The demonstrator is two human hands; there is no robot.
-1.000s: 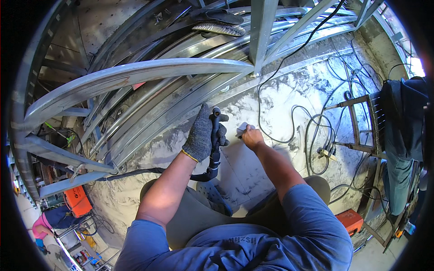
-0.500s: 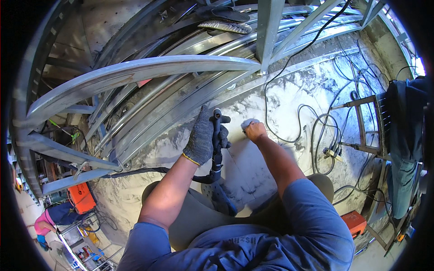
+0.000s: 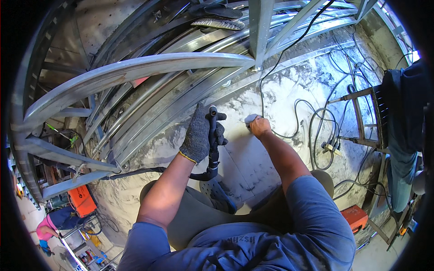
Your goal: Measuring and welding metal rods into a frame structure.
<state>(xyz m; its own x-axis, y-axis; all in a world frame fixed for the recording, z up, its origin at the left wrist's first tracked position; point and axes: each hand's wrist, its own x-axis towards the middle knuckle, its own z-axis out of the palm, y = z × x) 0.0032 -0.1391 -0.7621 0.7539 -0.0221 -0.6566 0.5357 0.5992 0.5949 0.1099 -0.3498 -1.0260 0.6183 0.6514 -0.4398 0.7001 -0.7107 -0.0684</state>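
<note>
My left hand [image 3: 196,139], in a dark grey knit glove with a yellow cuff edge, is closed around a black welding torch [image 3: 213,156]. The torch stands roughly upright, its head level with the fingertips. From its lower end a black cable [image 3: 140,171] runs off to the left. My bare right hand [image 3: 260,127] pinches a small whitish-grey piece [image 3: 250,118], soft-looking but too small to name, low over the pale, smudged floor [image 3: 246,158]. A gap of floor lies between the two hands.
Curved metal frames [image 3: 135,70] and stacked profiles fill the far left, with a shoe [image 3: 219,23] on them. Black cables [image 3: 323,117] loop at right beside a metal frame [image 3: 361,113] and jeans [image 3: 401,176]. Orange boxes [image 3: 82,201] stand at both sides; a person in pink [image 3: 46,228] is lower left.
The whole view has shifted slightly. My right hand has moved a little to the right and farther away, still pinching the small piece. The torch stays in my left hand.
</note>
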